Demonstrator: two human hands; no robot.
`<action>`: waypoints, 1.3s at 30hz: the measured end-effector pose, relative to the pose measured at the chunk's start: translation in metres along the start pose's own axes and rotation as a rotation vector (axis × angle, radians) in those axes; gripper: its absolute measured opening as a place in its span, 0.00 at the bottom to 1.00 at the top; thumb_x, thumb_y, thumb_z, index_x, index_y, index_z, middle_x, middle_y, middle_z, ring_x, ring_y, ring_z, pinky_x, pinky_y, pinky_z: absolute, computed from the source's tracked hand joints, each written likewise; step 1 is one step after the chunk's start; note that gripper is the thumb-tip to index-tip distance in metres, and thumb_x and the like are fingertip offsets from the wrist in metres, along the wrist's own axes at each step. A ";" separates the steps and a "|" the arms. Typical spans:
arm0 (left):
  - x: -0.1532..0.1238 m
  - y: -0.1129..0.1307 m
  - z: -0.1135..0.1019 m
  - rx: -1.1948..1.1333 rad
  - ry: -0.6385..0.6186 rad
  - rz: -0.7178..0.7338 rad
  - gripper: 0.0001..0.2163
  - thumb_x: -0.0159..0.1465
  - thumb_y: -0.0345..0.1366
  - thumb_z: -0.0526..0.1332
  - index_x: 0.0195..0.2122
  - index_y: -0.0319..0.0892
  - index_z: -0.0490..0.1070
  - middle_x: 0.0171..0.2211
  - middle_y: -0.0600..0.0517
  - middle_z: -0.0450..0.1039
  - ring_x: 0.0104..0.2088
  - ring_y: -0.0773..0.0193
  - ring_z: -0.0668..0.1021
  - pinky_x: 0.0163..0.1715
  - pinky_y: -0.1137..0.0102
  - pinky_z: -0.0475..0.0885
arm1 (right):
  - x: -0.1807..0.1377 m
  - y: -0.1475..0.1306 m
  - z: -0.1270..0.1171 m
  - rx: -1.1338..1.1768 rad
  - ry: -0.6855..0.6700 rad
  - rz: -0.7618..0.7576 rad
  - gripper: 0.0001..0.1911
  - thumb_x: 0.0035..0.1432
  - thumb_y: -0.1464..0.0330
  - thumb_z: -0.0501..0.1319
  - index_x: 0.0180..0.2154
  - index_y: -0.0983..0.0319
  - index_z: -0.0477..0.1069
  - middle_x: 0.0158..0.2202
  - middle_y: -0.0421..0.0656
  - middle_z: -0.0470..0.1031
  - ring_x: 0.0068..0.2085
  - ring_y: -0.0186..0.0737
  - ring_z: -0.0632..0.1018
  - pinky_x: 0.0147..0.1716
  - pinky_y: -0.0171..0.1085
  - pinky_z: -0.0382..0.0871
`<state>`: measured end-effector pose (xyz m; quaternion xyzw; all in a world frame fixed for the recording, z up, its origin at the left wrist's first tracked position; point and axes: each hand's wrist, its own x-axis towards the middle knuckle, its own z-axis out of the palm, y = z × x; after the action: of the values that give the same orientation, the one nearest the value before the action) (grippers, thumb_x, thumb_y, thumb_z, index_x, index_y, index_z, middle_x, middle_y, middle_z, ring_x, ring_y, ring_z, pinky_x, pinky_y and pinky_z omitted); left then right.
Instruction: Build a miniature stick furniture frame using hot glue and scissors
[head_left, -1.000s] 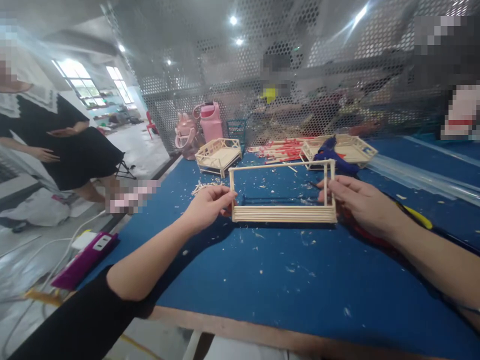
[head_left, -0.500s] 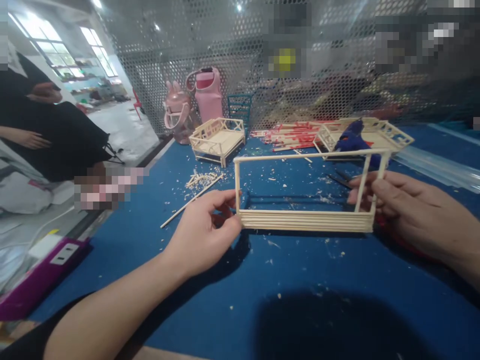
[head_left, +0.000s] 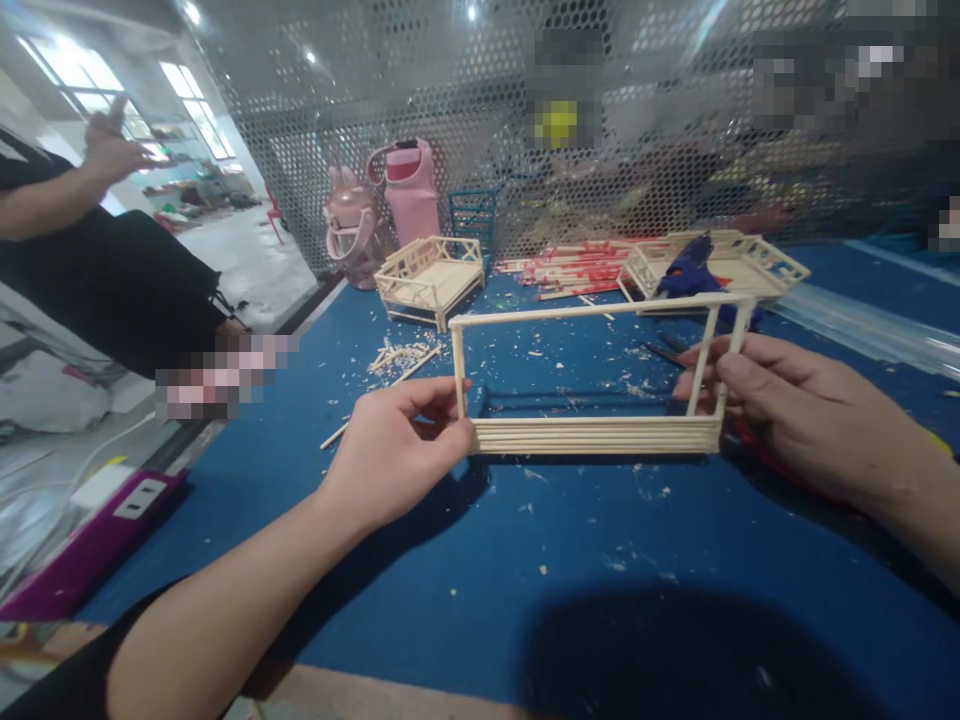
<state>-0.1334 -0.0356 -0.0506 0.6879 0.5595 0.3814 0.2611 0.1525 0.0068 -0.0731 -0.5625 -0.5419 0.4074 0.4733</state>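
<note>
The person's left hand [head_left: 397, 455] pinches the lower left corner of a bamboo-stick frame [head_left: 592, 436] between thumb and fingers. The right hand [head_left: 795, 410] has its fingers closed round the right upright post. The frame stands upright over the middle of the blue worktop [head_left: 600, 570], its stacked bottom rail close over the mat; I cannot tell whether it touches. The white label on the purple power strip [head_left: 97, 540], down past the left edge, is too small to read. Compared with half a second ago, the frame sits a little further left and lower, with both grips unchanged, and the bystander's hand [head_left: 112, 150] at the far left is now raised. Toward the far edge, along the perforated metal screen [head_left: 300, 100], stand a finished miniature bed [head_left: 430, 280], a pink bottle [head_left: 412, 190], a heap of red-tipped sticks [head_left: 577, 270], and a second miniature bed [head_left: 750, 265] with a blue glue gun [head_left: 686, 275] lying against it. A loose stick [head_left: 341, 433] lies just left of the left hand. Between the frame and the wooden near edge [head_left: 375, 690], the mat carries only scattered chips, so there is open room on that side.
</note>
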 end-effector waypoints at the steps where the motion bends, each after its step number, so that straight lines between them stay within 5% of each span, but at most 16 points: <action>1: 0.000 0.001 0.000 0.011 0.002 0.001 0.05 0.54 0.32 0.60 0.28 0.39 0.75 0.23 0.56 0.71 0.22 0.72 0.70 0.22 0.77 0.66 | 0.000 0.001 0.000 -0.011 -0.003 -0.003 0.34 0.28 0.40 0.66 0.31 0.58 0.71 0.26 0.39 0.76 0.23 0.33 0.72 0.22 0.32 0.66; 10: 0.000 0.005 0.005 -0.009 0.049 -0.095 0.08 0.51 0.32 0.60 0.33 0.39 0.75 0.25 0.55 0.71 0.25 0.69 0.72 0.26 0.74 0.69 | 0.001 0.007 -0.006 -0.033 -0.041 -0.062 0.31 0.36 0.40 0.64 0.32 0.58 0.71 0.26 0.40 0.75 0.24 0.33 0.72 0.22 0.32 0.66; 17: 0.003 0.005 0.002 -0.346 -0.005 -0.193 0.10 0.50 0.33 0.60 0.34 0.39 0.74 0.28 0.51 0.75 0.29 0.64 0.76 0.31 0.70 0.72 | 0.003 0.013 -0.007 -0.015 -0.059 -0.054 0.28 0.39 0.42 0.65 0.33 0.57 0.72 0.27 0.40 0.76 0.24 0.33 0.73 0.22 0.32 0.67; 20: 0.007 0.003 0.000 -0.402 0.105 -0.196 0.09 0.52 0.35 0.60 0.34 0.40 0.73 0.27 0.52 0.74 0.28 0.65 0.75 0.28 0.71 0.72 | 0.003 0.012 -0.007 -0.010 -0.053 -0.066 0.28 0.38 0.42 0.65 0.33 0.57 0.72 0.27 0.40 0.75 0.24 0.34 0.72 0.22 0.32 0.67; 24: 0.007 0.000 -0.009 -0.247 0.492 0.058 0.07 0.58 0.33 0.56 0.34 0.42 0.74 0.26 0.54 0.72 0.26 0.68 0.73 0.27 0.73 0.71 | 0.001 0.006 -0.005 0.017 -0.064 -0.078 0.29 0.38 0.42 0.65 0.34 0.57 0.72 0.27 0.40 0.75 0.24 0.33 0.73 0.22 0.32 0.68; 27: -0.001 0.002 -0.016 0.067 0.624 0.402 0.09 0.61 0.29 0.55 0.31 0.44 0.76 0.21 0.57 0.70 0.22 0.70 0.71 0.24 0.75 0.67 | 0.001 0.004 -0.003 0.030 -0.081 -0.106 0.28 0.40 0.43 0.65 0.34 0.58 0.71 0.28 0.40 0.75 0.25 0.33 0.72 0.23 0.33 0.68; 29: -0.008 0.007 -0.014 0.250 0.574 0.587 0.09 0.60 0.27 0.58 0.35 0.45 0.76 0.21 0.58 0.72 0.22 0.71 0.72 0.24 0.76 0.67 | 0.001 0.003 -0.002 0.036 -0.107 -0.132 0.27 0.43 0.44 0.64 0.34 0.59 0.70 0.28 0.40 0.74 0.25 0.33 0.72 0.23 0.33 0.67; 33: -0.008 0.027 0.008 0.395 0.242 0.820 0.04 0.58 0.28 0.63 0.32 0.44 0.76 0.27 0.56 0.79 0.28 0.70 0.79 0.30 0.77 0.72 | 0.003 0.002 -0.002 0.080 -0.185 -0.194 0.25 0.45 0.46 0.64 0.35 0.60 0.69 0.28 0.39 0.73 0.24 0.33 0.71 0.24 0.34 0.67; 35: -0.002 0.039 0.025 0.469 0.107 0.797 0.03 0.59 0.32 0.64 0.35 0.42 0.76 0.33 0.51 0.80 0.34 0.64 0.80 0.36 0.73 0.74 | 0.004 0.000 -0.006 0.082 -0.247 -0.224 0.24 0.45 0.48 0.65 0.35 0.60 0.69 0.29 0.40 0.73 0.25 0.34 0.72 0.23 0.33 0.66; 39: 0.014 0.064 0.059 0.687 -0.101 0.538 0.18 0.60 0.44 0.62 0.46 0.37 0.73 0.43 0.41 0.78 0.44 0.50 0.78 0.42 0.61 0.73 | 0.007 -0.004 -0.017 0.033 -0.367 -0.278 0.20 0.45 0.54 0.67 0.34 0.61 0.70 0.30 0.42 0.74 0.29 0.36 0.73 0.25 0.34 0.65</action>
<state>-0.0473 -0.0336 -0.0311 0.8740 0.4411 0.1935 -0.0643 0.1687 0.0125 -0.0649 -0.3912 -0.6843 0.4425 0.4276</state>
